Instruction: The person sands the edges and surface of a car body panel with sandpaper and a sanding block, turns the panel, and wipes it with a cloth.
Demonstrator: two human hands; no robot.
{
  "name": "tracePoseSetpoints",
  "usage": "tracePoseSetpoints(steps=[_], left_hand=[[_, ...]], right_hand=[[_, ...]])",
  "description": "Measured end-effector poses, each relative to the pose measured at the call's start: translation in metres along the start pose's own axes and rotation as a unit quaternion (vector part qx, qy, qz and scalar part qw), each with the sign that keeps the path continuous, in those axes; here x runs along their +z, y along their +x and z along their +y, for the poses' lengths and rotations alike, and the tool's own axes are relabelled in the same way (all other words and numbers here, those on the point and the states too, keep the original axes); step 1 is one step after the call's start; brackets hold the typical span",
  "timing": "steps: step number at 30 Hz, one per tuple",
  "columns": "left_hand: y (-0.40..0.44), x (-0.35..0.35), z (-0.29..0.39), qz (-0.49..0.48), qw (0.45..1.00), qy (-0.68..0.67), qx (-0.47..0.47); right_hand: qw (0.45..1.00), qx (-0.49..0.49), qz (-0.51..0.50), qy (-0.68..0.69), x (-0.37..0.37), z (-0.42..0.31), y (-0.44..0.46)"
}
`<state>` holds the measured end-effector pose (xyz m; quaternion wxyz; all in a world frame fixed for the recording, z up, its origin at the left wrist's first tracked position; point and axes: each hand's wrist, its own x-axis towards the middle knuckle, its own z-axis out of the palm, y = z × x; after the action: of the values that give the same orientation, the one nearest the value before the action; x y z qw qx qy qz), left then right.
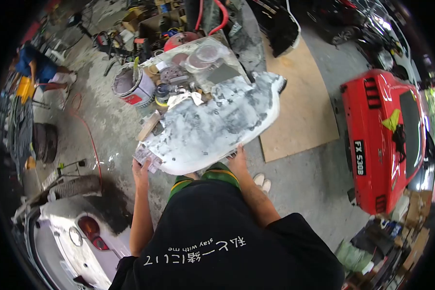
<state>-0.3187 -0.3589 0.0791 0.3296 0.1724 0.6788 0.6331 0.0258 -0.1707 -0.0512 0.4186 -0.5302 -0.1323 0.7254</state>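
A car body panel (217,123), white with patchy grey sanded-looking areas, lies lengthwise before me. My left hand (140,171) is closed at its left end, beside a crumpled pinkish-grey patch (149,158). At the near edge, my right hand (237,159) grips the panel, some fingers hidden beneath it. A tan block (149,125) sits at the panel's left end. Just beyond are a white cloth (185,98), a round power sander (165,92) and several sanding discs (198,59).
A grimy bucket (134,86) stands left of the sander. A plywood sheet (299,106) lies on the floor at right. A red car (383,145) is parked farther right, a white car (77,237) at lower left. A red hose (91,133) crosses the floor near another person (39,65).
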Motion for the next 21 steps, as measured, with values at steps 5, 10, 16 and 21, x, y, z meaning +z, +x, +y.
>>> tracePoseSetpoints(steps=[5, 10, 16, 21], left_hand=[[0.0, 0.054, 0.012, -0.122, 0.981, 0.15, 0.012], [-0.018, 0.125, -0.002, -0.36, 0.915, 0.12, 0.138], [-0.037, 0.204, 0.032, -0.513, 0.795, 0.177, 0.272], [-0.025, 0.209, 0.072, -0.586, 0.797, 0.085, 0.115]], right_hand=[[0.978, 0.03, 0.094, -0.185, -0.016, -0.008, -0.028], [0.96, -0.023, -0.076, -0.268, -0.012, -0.034, -0.098], [0.939, -0.018, -0.169, -0.298, 0.035, -0.091, -0.153], [0.965, -0.125, -0.109, -0.204, 0.04, -0.12, -0.179]])
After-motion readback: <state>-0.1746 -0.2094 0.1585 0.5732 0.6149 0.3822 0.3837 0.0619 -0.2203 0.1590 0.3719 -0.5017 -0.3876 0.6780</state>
